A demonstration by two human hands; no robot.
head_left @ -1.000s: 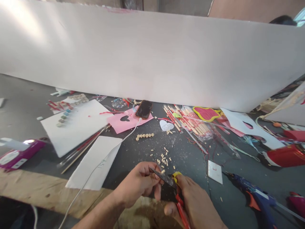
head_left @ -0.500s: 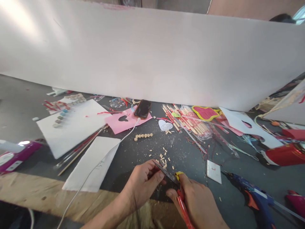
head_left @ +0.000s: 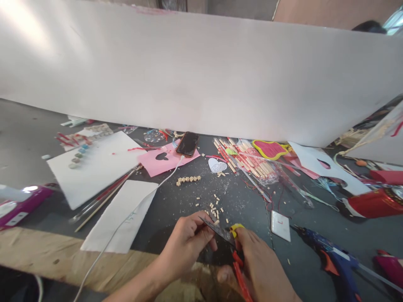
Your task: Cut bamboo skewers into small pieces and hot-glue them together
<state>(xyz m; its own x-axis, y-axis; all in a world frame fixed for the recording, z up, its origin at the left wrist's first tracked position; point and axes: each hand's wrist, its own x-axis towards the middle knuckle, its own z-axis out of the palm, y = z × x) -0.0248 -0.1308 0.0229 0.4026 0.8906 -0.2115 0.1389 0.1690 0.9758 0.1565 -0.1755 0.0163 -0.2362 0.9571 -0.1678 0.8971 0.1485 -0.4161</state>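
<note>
In my right hand (head_left: 256, 260) are pliers (head_left: 241, 279) with red and yellow handles, spread somewhat apart. Their dark jaws point up and left toward my left hand (head_left: 189, 239). That hand's thumb and fingers are bent together at the jaw tip; what they pinch is hidden. A short pale wooden piece (head_left: 216, 222) shows at the upper edge of the jaws. Several cut stick bits (head_left: 214, 205) lie scattered just beyond. Farther back sits a small row of joined wooden bits (head_left: 188, 180).
A phone (head_left: 187, 144) with a white cable (head_left: 126, 220) rests on pink paper (head_left: 154, 161). Behind are bundled sticks (head_left: 252, 157) and a tall white board (head_left: 201, 75). A blue glue gun (head_left: 333, 251), a white tile (head_left: 281, 225) and a red can (head_left: 374, 203) lie right.
My right thumb has moved away from the upper handle, and the red handles look more spread. My left hand stays at the jaw tip. The view has shifted slightly.
</note>
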